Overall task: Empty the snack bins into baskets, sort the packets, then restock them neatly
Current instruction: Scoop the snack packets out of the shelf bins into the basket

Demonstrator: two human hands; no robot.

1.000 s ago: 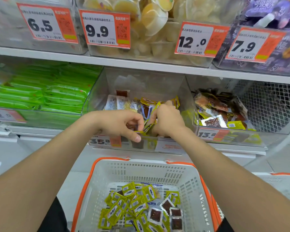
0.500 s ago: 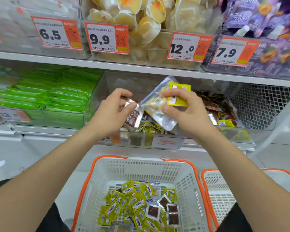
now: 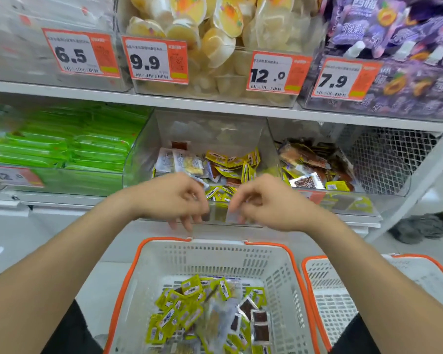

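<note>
- Head view. Left hand (image 3: 174, 198) sits just left of centre, back of the hand up. Its fingers hang loose and slightly apart, with nothing seen in them. The fingertips droop over the front lip of the clear snack bin (image 3: 143, 154).
- Right hand (image 3: 264, 203) is just right of centre, near the left hand but apart from it. Its fingers are loosely curled downward, and no packet is plainly pinched.
- The snack bin lies at 12 o'clock from the hands. It holds yellow packets (image 3: 228, 164) on its right side and whitish packets (image 3: 179, 159) at its left.
- White basket (image 3: 215, 259) with an orange rim sits at 6 o'clock, directly below the hands. Inside are a heap of yellow sachets (image 3: 174, 312), dark red squares (image 3: 260, 325) at the right, and one blurred pale packet (image 3: 215, 325) in the middle.
- Second basket (image 3: 343, 290) sits at 4 o'clock, just beside the first.
- Neighbouring bin (image 3: 315, 164) at 2 o'clock holds mixed brown and yellow packets.
- Green packs (image 3: 62, 149) are stacked at 9 o'clock.
- On the upper shelf, jelly cups (image 3: 215, 34) sit at 12 o'clock and purple pouches (image 3: 368, 24) at 1 o'clock.
</note>
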